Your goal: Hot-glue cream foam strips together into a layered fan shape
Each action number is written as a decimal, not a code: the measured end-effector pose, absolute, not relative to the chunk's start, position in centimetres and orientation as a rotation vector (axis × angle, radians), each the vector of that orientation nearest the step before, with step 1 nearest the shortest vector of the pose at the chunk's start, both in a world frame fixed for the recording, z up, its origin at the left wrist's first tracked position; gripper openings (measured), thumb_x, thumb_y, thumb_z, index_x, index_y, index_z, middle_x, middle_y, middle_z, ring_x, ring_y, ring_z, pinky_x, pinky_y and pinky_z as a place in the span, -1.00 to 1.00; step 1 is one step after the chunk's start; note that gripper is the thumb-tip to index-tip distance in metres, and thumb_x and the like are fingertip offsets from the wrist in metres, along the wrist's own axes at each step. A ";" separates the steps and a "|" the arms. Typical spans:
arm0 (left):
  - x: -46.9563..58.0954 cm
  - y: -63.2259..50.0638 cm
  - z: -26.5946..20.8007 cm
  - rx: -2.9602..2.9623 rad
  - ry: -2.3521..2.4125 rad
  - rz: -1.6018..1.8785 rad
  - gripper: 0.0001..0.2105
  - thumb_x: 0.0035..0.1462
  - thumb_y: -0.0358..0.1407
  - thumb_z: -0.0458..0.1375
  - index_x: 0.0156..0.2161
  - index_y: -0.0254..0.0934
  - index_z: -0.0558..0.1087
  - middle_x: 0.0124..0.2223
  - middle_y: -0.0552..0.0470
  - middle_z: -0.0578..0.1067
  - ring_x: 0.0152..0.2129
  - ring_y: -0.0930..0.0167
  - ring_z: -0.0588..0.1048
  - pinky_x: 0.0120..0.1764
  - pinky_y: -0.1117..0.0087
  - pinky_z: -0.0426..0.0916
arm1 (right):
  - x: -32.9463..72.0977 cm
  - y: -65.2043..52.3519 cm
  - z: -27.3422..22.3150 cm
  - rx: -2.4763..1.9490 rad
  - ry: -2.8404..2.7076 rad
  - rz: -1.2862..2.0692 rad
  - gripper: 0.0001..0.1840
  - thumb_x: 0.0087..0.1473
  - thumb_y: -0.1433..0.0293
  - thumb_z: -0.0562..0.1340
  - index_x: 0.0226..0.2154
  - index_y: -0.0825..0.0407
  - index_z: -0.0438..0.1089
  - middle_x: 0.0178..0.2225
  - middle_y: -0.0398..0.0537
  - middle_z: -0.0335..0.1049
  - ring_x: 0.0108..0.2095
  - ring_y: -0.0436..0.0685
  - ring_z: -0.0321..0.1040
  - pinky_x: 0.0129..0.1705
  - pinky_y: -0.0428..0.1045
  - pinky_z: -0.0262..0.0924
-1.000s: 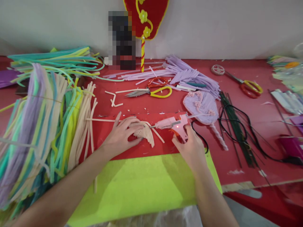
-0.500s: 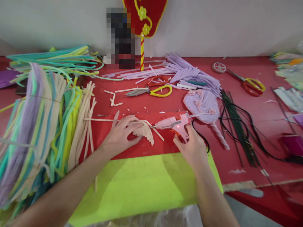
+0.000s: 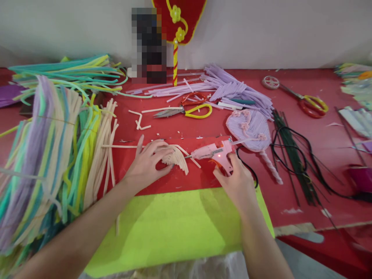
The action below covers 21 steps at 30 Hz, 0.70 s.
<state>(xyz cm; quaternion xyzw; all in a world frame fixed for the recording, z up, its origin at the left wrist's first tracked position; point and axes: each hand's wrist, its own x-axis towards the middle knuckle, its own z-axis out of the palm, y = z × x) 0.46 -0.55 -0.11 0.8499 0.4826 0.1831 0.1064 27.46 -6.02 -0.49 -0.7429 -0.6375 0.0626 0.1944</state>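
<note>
My right hand (image 3: pixel 235 174) is wrapped round the grip of a pink hot glue gun (image 3: pixel 211 151), whose small light glows. Its nozzle points left and meets the right edge of a cream piece made of pipe cleaners (image 3: pixel 178 157) laid side by side. From the left, my left hand (image 3: pixel 149 161) holds that piece down with thumb and fingers, covering part of it. A long cream pipe cleaner (image 3: pixel 120 146) runs behind this hand. Under the work lies red table surface, with a lime-green sheet (image 3: pixel 171 228) along the near side.
Bundles of coloured pipe cleaners (image 3: pixel 43 155) are piled at the left. Scissors (image 3: pixel 186 111) lie behind the work, near lilac pipe cleaners (image 3: pixel 232 87). A lilac fan (image 3: pixel 248 130), dark green stems (image 3: pixel 296 162), a black cord (image 3: pixel 316 174) and other scissors (image 3: pixel 310 104) are to the right.
Both hands keep nearly the same pose. The nozzle stays at the cream piece's right edge; the whole view has shifted very slightly.
</note>
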 end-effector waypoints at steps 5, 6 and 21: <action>0.5 -0.5 -0.2 2.500 1.429 0.542 -0.73 0.14 -0.17 0.14 -0.04 -0.10 0.45 0.06 0.03 0.41 0.02 0.30 0.41 0.30 -0.03 -0.40 | 27.5 -6.0 -0.6 -2.077 -1.787 0.163 -0.59 -0.01 0.19 0.15 -0.11 0.03 0.30 -0.26 0.09 0.50 -0.35 0.22 0.45 -0.38 0.01 0.22; 0.5 -0.5 -0.2 2.500 1.432 0.540 -0.73 0.14 -0.17 0.14 -0.04 -0.10 0.44 0.06 0.03 0.41 0.02 0.31 0.41 0.30 -0.03 -0.40 | 27.5 -6.1 -0.7 -2.075 -1.786 0.162 -0.59 -0.01 0.19 0.15 -0.11 0.04 0.30 -0.26 0.09 0.50 -0.35 0.22 0.45 -0.38 0.01 0.22; 0.4 -0.4 0.1 2.441 1.494 0.539 -0.72 0.11 -0.23 0.16 -0.04 -0.10 0.41 0.05 0.03 0.40 0.04 0.30 0.39 0.30 -0.02 -0.43 | 27.6 -6.2 -0.4 -2.084 -1.783 0.212 -0.59 -0.01 0.20 0.16 -0.10 0.02 0.30 -0.21 0.10 0.49 -0.32 0.24 0.44 -0.37 0.03 0.23</action>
